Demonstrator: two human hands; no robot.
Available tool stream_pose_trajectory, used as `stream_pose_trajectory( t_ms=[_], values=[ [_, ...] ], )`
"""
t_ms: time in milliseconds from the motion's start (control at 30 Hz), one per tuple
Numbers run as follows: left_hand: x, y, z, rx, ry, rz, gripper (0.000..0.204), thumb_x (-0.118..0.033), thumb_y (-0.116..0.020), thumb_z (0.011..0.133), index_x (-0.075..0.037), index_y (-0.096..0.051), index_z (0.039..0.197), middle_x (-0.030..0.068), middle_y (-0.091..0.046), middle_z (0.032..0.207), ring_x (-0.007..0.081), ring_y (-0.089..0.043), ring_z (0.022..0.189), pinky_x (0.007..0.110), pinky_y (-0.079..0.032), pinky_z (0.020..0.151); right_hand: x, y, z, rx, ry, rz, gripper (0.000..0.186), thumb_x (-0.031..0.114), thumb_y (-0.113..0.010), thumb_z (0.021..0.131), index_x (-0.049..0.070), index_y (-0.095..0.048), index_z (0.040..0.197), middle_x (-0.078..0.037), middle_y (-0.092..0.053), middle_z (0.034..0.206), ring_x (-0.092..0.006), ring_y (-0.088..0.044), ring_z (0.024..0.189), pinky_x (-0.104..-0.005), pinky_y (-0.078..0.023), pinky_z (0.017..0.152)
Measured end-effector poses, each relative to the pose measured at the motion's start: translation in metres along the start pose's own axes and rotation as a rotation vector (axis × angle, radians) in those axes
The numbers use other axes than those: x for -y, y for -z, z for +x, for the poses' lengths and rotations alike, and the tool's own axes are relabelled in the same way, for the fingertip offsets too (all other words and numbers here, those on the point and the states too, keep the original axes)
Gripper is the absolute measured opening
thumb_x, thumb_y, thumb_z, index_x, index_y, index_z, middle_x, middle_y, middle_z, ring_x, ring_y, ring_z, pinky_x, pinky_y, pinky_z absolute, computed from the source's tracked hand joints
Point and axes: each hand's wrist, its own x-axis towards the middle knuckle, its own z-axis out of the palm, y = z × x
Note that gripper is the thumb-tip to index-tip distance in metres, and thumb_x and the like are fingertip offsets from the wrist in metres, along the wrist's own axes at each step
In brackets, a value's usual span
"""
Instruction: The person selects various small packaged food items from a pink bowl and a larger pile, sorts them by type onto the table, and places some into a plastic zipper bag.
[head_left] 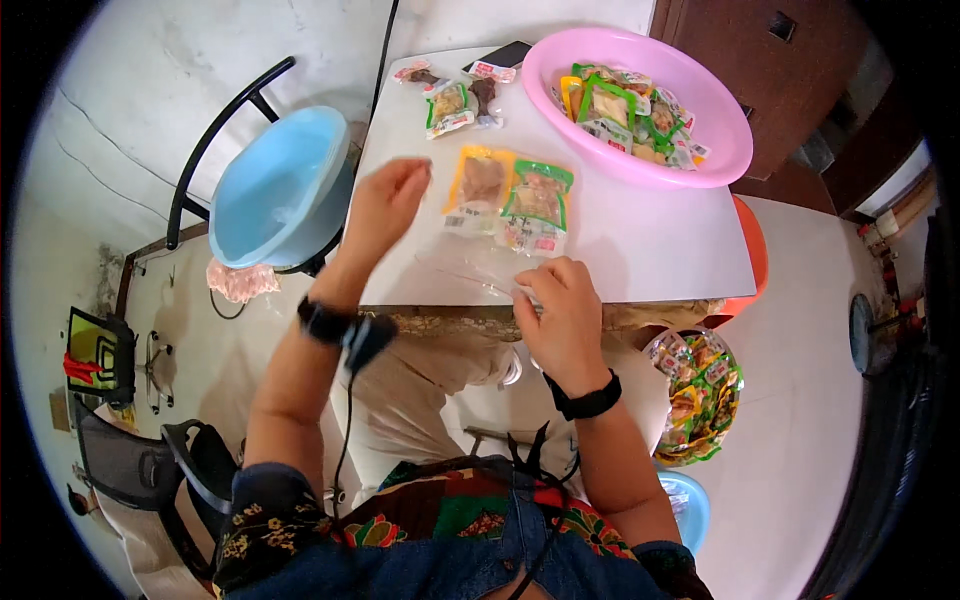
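A yellow-edged food packet (482,180) and a green-edged one (537,198) lie side by side on the white table (660,240), atop or inside a clear plastic bag (460,262). My left hand (388,205) is raised left of the packets with curled fingers; I cannot make out anything in them. My right hand (555,310) has its fingers closed at the bag's right corner, near the table's front edge. A few packets (448,108) lie in a loose group at the back.
A pink basin (560,55) of packets fills the back right. A blue basin (255,200) sits on a chair at left. An orange stool (750,265), a container of packets (700,390) and another blue basin (695,520) are on the right. An office chair (120,460) stands lower left.
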Motion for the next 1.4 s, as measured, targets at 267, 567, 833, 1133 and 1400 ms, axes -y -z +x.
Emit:
stream_pose_trajectory(
  t_ms=[267,567,833,1133,1400],
  values=[
    [0.064,-0.049,0.142,0.121,0.454,0.675,0.076,-0.065,-0.059,0.074,-0.001,-0.064,0.114,0.0198,-0.063,0.114,0.034,-0.057,0.109,0.044,-0.044,0.093,-0.001,-0.004,0.003,0.038,-0.026,-0.009,0.017,0.009,-0.072,0.07,0.006,-0.064,0.084,-0.008,-0.057,0.086,-0.0281,-0.055,0.084,-0.0377,-0.047,0.07],
    [0.093,-0.058,0.156,-0.045,0.499,0.521,0.064,-0.037,-0.08,0.063,-0.004,-0.058,0.113,0.0122,-0.061,0.115,0.0288,-0.057,0.109,0.045,-0.045,0.088,-0.004,-0.007,0.003,0.074,0.011,0.011,0.017,0.009,-0.071,0.069,0.005,-0.06,0.082,-0.009,-0.053,0.083,-0.0293,-0.052,0.082,-0.0385,-0.044,0.069],
    [0.062,-0.009,0.091,-0.06,0.403,-0.293,0.046,-0.007,-0.073,0.07,0.004,-0.052,0.109,0.0132,-0.064,0.089,0.0204,-0.065,0.072,0.032,-0.052,0.056,0.002,-0.004,0.014,-0.062,-0.042,0.126,0.04,0.015,-0.078,0.066,0.005,-0.063,0.102,-0.011,-0.058,0.096,-0.0271,-0.057,0.087,-0.0361,-0.048,0.074],
    [-0.041,0.032,-0.092,0.24,0.448,-0.71,0.044,0.01,-0.066,0.074,0.0,-0.049,0.113,0.0073,-0.062,0.099,0.0158,-0.064,0.079,0.03,-0.056,0.072,0.017,-0.013,0.012,-0.159,-0.336,1.0,0.043,0.017,-0.073,0.083,-0.002,-0.054,0.116,-0.011,-0.057,0.113,-0.0143,-0.06,0.088,-0.0238,-0.051,0.065],
    [-0.063,0.038,-0.153,0.184,0.47,-1.043,0.05,0.005,-0.07,0.076,-0.001,-0.05,0.122,0.0132,-0.063,0.111,0.0198,-0.064,0.099,0.033,-0.055,0.083,0.022,-0.006,0.006,0.464,-0.656,1.31,0.015,0.021,-0.057,0.095,0.006,-0.057,0.095,0.001,-0.061,0.073,-0.0049,-0.059,0.055,-0.0168,-0.046,0.048]
  ],
)
